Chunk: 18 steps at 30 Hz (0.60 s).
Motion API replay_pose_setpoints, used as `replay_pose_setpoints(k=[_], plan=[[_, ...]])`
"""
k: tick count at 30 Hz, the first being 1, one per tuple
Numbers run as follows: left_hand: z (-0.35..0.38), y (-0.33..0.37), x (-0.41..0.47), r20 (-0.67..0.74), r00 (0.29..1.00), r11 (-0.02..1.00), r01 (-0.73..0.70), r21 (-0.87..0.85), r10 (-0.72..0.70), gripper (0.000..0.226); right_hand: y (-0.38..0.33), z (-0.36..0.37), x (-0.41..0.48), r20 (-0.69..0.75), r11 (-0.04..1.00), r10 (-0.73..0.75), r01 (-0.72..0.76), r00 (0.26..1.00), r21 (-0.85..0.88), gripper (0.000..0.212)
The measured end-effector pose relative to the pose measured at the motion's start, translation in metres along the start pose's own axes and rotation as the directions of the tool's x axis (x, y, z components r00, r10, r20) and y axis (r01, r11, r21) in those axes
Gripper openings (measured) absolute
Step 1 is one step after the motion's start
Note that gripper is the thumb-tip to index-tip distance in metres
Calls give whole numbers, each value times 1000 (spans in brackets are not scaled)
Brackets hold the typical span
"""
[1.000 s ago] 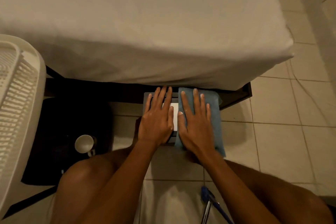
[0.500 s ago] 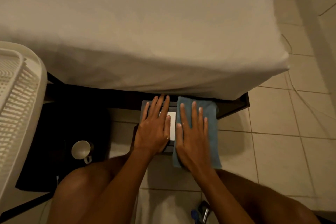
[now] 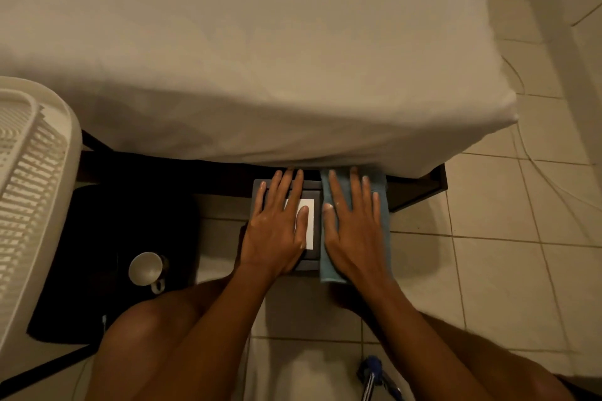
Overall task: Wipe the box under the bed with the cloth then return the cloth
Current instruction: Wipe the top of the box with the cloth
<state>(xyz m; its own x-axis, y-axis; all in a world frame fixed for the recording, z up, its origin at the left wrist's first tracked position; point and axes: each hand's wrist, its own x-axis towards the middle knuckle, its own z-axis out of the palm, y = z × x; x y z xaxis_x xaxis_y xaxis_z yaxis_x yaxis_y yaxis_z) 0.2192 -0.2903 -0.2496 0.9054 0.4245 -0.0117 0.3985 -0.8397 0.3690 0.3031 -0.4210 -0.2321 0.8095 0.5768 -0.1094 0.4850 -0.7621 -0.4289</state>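
White plastic basket, slatted, fills the far left edge. Next to it a black mat lies on the floor, with a pale cup on its side on the mat.

The box is centre frame on the tiled floor, at the bed's near edge, with its far end just under the hanging sheet. It's flat and dark grey, with a white rectangular label on top (any print is too small to read).

Your left hand lies flat on the box's left part. The fingers are straight and spread, gripping nothing, and the thumb lies over the label.

Your right hand is just beside it, also flat with fingers spread. It presses down on the cloth and grasps nothing. The cloth is blue, folded into a long strip, and covers the box's right part. Its near end sticks out past your palm, and its far end reaches the sheet's edge.

The dark bed frame corner shows right of the cloth. Your bare knees are at the bottom, with a blue-handled tool on the floor between them (can't tell what it is).
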Motion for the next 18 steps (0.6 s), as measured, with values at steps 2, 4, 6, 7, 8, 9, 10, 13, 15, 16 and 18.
replay_pose_setpoints(k=[2,4,6,7,8,9,10,13,15,16,18], plan=[[0,0,0,3,1000,1000,1,-10,-1,60,-5,6,-18,-23,1000,23,-23,999,4,60],[0,-1,0,3,1000,1000,5,-27,-5,60,-8,11,-35,-6,1000,12,-12,1000,-12,60],[-1,0,0,-1,1000,1000,5,-31,-5,59,-3,8,-20,9,1000,-19,19,1000,4,59],[-1,0,-1,-6,1000,1000,4,-22,-4,59,0,5,-6,10,1000,-24,24,1000,8,58],[-1,0,-1,-13,1000,1000,2,-13,-2,59,1,1,7,10,1000,-23,23,1000,15,57],[-1,0,0,-17,1000,1000,-3,-6,3,59,0,-1,10,-3,1000,-15,16,1000,22,57],[-1,0,0,-15,1000,1000,-8,-4,8,58,-1,1,4,-24,1000,-1,2,1000,27,57],[-1,0,0,-15,1000,1000,1,-5,-1,58,-8,9,-40,-22,1000,4,-3,1000,14,57],[-1,0,0,-13,1000,1000,3,0,-3,58,-4,10,-34,6,1000,-22,22,1000,1,58],[-1,0,0,-11,1000,1000,1,5,-1,58,-2,8,-19,10,1000,-30,30,1000,-6,58],[-1,0,0,-12,1000,1000,3,12,-3,58,-1,0,8,6,1000,-28,28,1000,-14,57]])
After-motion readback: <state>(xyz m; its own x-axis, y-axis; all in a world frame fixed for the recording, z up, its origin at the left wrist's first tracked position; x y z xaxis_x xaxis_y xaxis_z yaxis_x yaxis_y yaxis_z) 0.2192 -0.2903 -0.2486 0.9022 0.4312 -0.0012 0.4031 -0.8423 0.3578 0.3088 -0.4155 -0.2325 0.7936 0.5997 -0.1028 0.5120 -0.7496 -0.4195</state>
